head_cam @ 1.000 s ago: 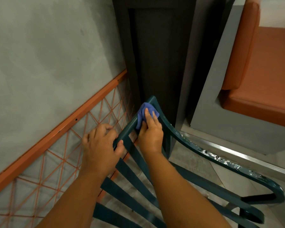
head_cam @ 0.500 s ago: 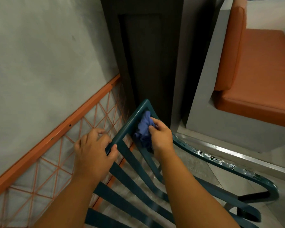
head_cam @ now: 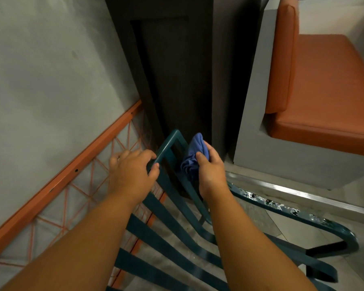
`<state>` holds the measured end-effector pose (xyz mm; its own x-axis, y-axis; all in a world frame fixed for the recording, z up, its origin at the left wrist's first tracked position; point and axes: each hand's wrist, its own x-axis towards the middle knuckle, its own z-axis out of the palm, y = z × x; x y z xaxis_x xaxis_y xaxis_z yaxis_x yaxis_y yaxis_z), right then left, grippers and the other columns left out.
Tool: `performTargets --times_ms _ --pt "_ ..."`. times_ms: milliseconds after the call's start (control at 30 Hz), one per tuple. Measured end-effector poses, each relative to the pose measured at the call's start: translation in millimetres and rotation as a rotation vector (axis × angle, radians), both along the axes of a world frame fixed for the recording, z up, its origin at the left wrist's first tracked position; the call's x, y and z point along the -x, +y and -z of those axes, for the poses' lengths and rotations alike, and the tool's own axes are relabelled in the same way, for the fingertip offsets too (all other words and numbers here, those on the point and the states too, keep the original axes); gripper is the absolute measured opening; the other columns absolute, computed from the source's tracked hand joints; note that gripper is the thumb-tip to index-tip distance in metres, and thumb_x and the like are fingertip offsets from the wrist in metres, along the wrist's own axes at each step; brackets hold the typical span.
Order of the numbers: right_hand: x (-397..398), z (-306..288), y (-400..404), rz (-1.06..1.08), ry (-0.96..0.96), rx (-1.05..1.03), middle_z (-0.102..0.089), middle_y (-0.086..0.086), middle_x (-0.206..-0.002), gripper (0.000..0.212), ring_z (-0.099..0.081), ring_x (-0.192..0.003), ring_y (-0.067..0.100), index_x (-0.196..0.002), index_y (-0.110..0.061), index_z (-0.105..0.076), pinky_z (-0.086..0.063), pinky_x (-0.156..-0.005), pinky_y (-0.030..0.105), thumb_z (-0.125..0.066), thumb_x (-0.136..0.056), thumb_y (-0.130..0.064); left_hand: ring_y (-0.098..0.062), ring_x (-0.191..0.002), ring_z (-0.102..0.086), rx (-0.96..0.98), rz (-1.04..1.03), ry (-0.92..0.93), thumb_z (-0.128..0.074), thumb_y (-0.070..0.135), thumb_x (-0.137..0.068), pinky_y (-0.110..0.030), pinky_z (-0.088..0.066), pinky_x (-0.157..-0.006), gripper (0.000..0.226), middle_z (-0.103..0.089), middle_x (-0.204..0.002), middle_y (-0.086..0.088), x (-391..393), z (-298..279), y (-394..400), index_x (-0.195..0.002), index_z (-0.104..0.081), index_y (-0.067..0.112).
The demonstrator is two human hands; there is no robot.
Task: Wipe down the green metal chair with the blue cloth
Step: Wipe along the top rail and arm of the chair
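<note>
The green metal chair (head_cam: 172, 208) fills the lower middle of the head view, its slatted backrest running from the bottom up to a top corner near the dark pillar. My left hand (head_cam: 132, 175) grips the top rail of the backrest just left of that corner. My right hand (head_cam: 210, 171) holds the bunched blue cloth (head_cam: 194, 156) against the right upright of the backrest, just below the corner. The chair's right armrest (head_cam: 292, 213) curves away to the lower right, its paint chipped.
A grey wall with an orange metal rail and wire lattice (head_cam: 76, 164) runs close along the left. A dark pillar (head_cam: 177, 80) stands right behind the chair's corner. An orange cushioned bench (head_cam: 324, 97) on a grey base sits at the upper right.
My right hand carried the cloth from the top corner of the backrest down onto its right upright. My left hand kept its grip on the top rail.
</note>
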<state>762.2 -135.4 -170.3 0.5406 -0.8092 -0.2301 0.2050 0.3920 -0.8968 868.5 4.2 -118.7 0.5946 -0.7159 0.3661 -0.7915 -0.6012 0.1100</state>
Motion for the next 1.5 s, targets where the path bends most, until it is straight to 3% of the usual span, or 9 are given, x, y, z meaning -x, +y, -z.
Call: performTargets --times_ms 100,233,400,567,833,1067,1200,1300,1500 --pt "-17 -10 -7 0.046 0.077 0.285 -0.059 -0.006 -0.122 0.040 -0.063 -0.094 -0.001 -0.128 -0.035 -0.054 -0.054 -0.075 0.017 -0.052 -0.095 -0.013 -0.018 -0.093 -0.053 0.058 -0.024 -0.009 -0.058 0.039 -0.085 -0.037 -0.024 -0.091 0.022 -0.065 -0.085 0.009 0 4 0 -0.103 -0.064 0.028" --pt "-44 -11 0 -0.103 0.280 0.864 -0.039 0.001 -0.149 0.045 -0.034 -0.136 0.020 -0.134 -0.027 -0.052 -0.027 -0.113 0.034 -0.053 -0.092 -0.010 -0.021 -0.097 -0.055 0.031 -0.069 0.041 -0.061 0.037 -0.083 -0.041 -0.026 -0.095 0.042 -0.065 -0.088 0.003 2 2 -2 -0.121 -0.053 0.021" --pt "-38 3 16 -0.256 0.363 1.335 -0.042 0.011 -0.147 0.048 -0.025 -0.138 0.036 -0.130 -0.022 -0.056 -0.024 -0.111 0.046 -0.057 -0.086 -0.005 -0.025 -0.098 -0.058 0.002 -0.068 -0.020 -0.066 0.033 -0.080 -0.042 -0.028 -0.095 0.055 -0.068 -0.091 -0.003 4 3 -2 -0.128 -0.048 0.014" --pt "-56 -20 -3 -0.256 0.497 1.197 -0.033 0.006 -0.153 0.053 -0.016 -0.140 0.032 -0.134 -0.021 -0.052 -0.023 -0.113 0.046 -0.052 -0.086 -0.001 -0.026 -0.098 -0.058 0.032 -0.070 0.015 -0.068 0.031 -0.079 -0.044 -0.028 -0.095 0.057 -0.068 -0.085 -0.003 4 4 -3 -0.129 -0.046 0.015" --pt "-54 -4 11 -0.190 0.387 1.230 -0.042 0.010 -0.146 0.049 -0.021 -0.138 0.035 -0.130 -0.020 -0.056 -0.023 -0.112 0.047 -0.060 -0.083 -0.007 -0.025 -0.092 -0.059 0.005 -0.036 -0.047 -0.069 0.029 -0.077 -0.042 -0.029 -0.093 0.056 -0.068 -0.085 -0.002 2 7 -4 -0.127 -0.048 0.015" --pt "-62 13 1 -0.083 0.430 0.930 -0.020 0.005 -0.158 0.065 -0.010 -0.145 0.027 -0.144 -0.030 -0.036 -0.014 -0.117 0.051 -0.046 -0.089 0.004 -0.022 -0.083 -0.056 -0.038 0.002 -0.146 -0.063 0.029 -0.080 -0.041 -0.029 -0.084 0.027 -0.061 -0.076 0.004 2 8 -2 -0.106 -0.060 0.026" --pt "-47 34 1 -0.021 0.626 0.671 -0.022 0.007 -0.157 0.073 -0.013 -0.145 0.023 -0.149 -0.025 -0.024 -0.013 -0.119 0.037 -0.046 -0.087 0.007 -0.022 -0.087 -0.056 -0.053 0.005 -0.152 -0.060 0.031 -0.084 -0.041 -0.026 -0.086 0.019 -0.062 -0.078 0.005 3 6 -3 -0.102 -0.063 0.027" --pt "-51 29 -6 -0.056 0.588 0.536 -0.031 0.009 -0.152 0.062 -0.024 -0.142 0.025 -0.148 -0.023 -0.028 -0.021 -0.117 0.041 -0.042 -0.092 0.000 -0.024 -0.089 -0.057 -0.045 0.007 -0.141 -0.061 0.028 -0.084 -0.045 -0.028 -0.090 0.017 -0.061 -0.078 0.004 4 6 -3 -0.101 -0.065 0.024" --pt "-26 47 3 -0.124 0.542 0.761 -0.017 0.006 -0.159 0.070 -0.007 -0.146 0.017 -0.150 -0.022 -0.023 -0.004 -0.115 0.024 -0.043 -0.091 0.008 -0.026 -0.091 -0.057 -0.062 -0.004 -0.140 -0.063 0.024 -0.084 -0.049 -0.029 -0.091 0.016 -0.063 -0.079 0.001 6 4 -3 -0.099 -0.068 0.022"
